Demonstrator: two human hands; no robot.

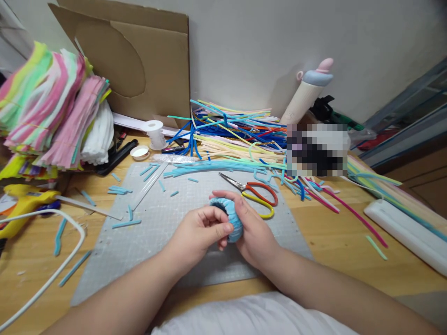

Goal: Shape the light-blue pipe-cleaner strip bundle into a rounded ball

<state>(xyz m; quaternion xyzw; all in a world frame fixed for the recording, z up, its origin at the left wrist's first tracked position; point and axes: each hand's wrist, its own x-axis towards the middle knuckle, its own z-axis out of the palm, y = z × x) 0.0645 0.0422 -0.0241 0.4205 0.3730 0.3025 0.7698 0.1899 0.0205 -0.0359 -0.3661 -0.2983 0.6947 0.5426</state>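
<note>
A small rounded blue piece [236,221], hollow and ribbed as if built from pipe cleaners, is held between both hands above the cutting mat. My left hand [206,225] pinches its near left rim, thumb outside and fingers curled at the dark opening. Around its right side wraps my right hand [253,228], fingers over the far edge. Just beyond the right hand lie scissors [251,190] with one red and one yellow handle, blades pointing left. Short cut pieces of blue pipe cleaner [126,224] are scattered to the left. What the hidden fingertips touch cannot be made out.
A grey cutting mat [139,260] covers the table's middle. Behind it are heaped pipe cleaners [230,135] and a white spool [155,135]. At left sit bundled pipe cleaners [38,111] and a yellow glue gun [30,204] with a white cable. A white power strip [405,237] lies right.
</note>
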